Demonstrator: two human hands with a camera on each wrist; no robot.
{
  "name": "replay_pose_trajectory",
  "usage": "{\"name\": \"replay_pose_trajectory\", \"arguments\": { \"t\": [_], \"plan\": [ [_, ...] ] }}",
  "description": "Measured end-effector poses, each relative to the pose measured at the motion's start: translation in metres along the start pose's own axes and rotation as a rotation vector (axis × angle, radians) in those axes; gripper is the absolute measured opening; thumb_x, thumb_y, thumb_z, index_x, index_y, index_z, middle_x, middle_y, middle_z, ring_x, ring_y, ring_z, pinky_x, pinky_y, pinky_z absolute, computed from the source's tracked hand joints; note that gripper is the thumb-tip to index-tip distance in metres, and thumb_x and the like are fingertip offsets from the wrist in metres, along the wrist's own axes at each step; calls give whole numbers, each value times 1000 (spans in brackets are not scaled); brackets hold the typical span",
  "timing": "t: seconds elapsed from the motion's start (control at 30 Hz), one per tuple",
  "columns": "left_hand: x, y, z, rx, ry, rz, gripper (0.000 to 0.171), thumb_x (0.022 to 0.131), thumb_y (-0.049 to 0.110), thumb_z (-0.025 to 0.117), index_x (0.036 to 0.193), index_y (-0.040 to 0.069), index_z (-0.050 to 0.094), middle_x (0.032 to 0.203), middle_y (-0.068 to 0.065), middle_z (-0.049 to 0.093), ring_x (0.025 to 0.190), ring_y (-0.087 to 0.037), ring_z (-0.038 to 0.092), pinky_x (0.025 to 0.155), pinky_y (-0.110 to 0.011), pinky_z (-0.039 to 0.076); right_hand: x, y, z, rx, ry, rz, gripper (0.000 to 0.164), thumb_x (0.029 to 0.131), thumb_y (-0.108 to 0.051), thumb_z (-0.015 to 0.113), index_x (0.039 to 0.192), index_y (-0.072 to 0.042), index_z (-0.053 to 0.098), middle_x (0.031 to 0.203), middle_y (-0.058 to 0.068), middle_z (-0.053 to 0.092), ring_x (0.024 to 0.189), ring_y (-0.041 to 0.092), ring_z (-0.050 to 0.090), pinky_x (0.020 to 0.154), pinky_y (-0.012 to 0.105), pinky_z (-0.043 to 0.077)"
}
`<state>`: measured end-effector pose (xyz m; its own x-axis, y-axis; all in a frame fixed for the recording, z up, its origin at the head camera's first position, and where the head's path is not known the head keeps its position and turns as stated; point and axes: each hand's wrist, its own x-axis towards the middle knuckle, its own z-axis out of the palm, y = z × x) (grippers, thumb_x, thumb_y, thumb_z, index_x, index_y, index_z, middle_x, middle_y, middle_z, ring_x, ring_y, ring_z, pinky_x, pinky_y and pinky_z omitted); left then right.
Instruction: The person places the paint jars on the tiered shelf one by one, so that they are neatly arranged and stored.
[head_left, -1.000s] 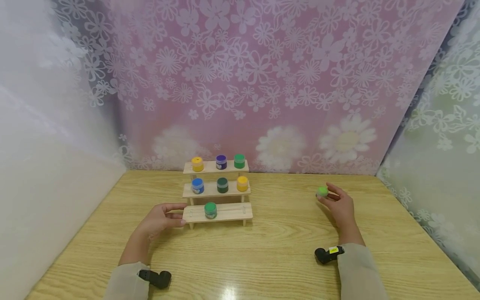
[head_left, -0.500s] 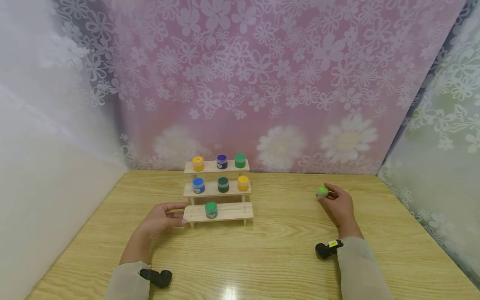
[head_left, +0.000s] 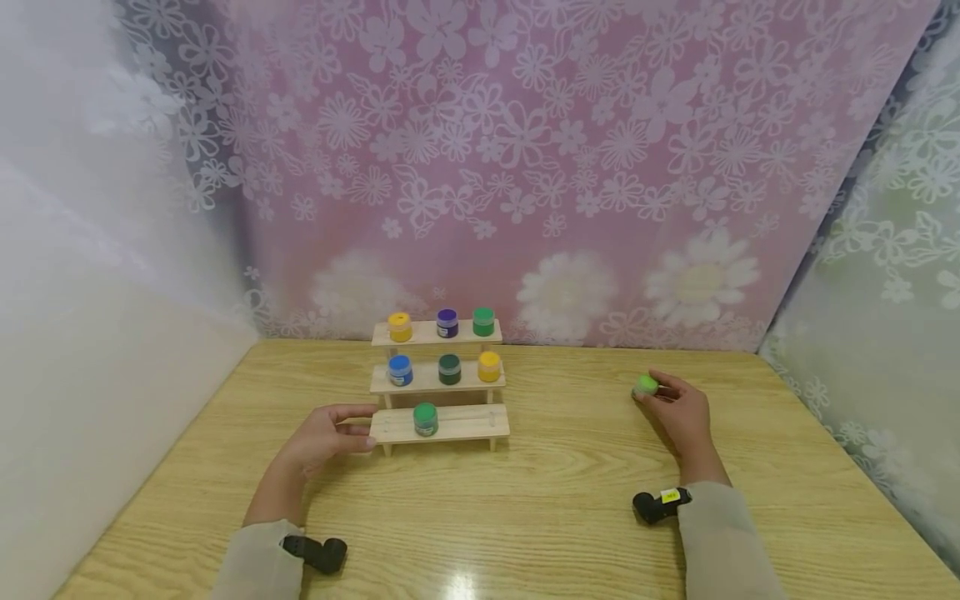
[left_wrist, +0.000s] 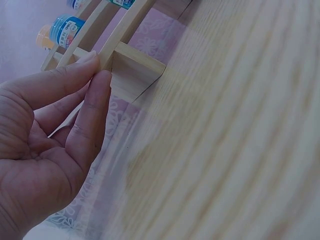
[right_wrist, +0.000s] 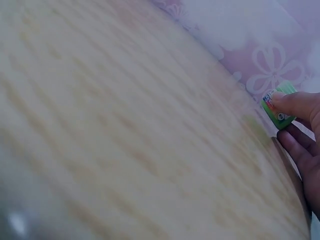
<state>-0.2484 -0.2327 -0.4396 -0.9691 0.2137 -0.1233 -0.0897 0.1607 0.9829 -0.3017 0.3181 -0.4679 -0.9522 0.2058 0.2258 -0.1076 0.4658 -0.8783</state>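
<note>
A three-tier wooden display stand [head_left: 465, 429] bears several small paint jars. My left hand [head_left: 324, 437] pinches the left end of its lowest tier between thumb and fingers, seen close in the left wrist view, where the fingertips [left_wrist: 102, 75] meet at the board's end. On that tier sits one green paint jar [head_left: 425, 420]. Far to the right, my right hand [head_left: 684, 414] holds a light green paint jar [head_left: 646, 386] between thumb and fingers. In the right wrist view this jar [right_wrist: 279, 106] appears tilted, its label partly behind the thumb.
The middle tier holds a blue jar [head_left: 401, 370], a dark green jar [head_left: 449, 369] and a yellow jar [head_left: 489, 367]. On the top tier are yellow [head_left: 400, 327], purple [head_left: 447, 323] and green jars [head_left: 483, 322]. A floral curtain [head_left: 570, 208] hangs behind the table.
The head view has shifted slightly, moving the scene a little to the right. Both hands keep their holds on the stand and the light green jar, with hardly any motion.
</note>
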Motion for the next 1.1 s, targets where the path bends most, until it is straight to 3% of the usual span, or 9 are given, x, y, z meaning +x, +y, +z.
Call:
{"name": "replay_pose_trajectory", "arguments": {
  "t": [0.27,0.57,1.1],
  "plan": [
    [1,-1,1,-4,3,2,61,81,-2,77,136,-6,53,114,-16,65,95,-21,63,77,-30,56,0,-5,4,58,-24,-19,58,89,-25,74,139,-2,54,130,20,55,91,-4,56,76,14,51],
    [1,-2,1,-6,9,7,59,80,-3,78,134,-7,54,113,-15,65,95,-21,63,77,-30,56,-6,-33,14,101,-69,-76,55,87,-21,77,135,-2,57,129,20,56,91,-3,59,77,17,53],
    [1,-1,0,-14,4,3,60,80,-4,77,134,-7,54,111,-15,66,94,-20,64,76,-30,57,-13,-63,30,73,-162,-152,51,84,-21,79,130,-5,62,121,16,59,94,8,62,77,22,55]
  ]
}}
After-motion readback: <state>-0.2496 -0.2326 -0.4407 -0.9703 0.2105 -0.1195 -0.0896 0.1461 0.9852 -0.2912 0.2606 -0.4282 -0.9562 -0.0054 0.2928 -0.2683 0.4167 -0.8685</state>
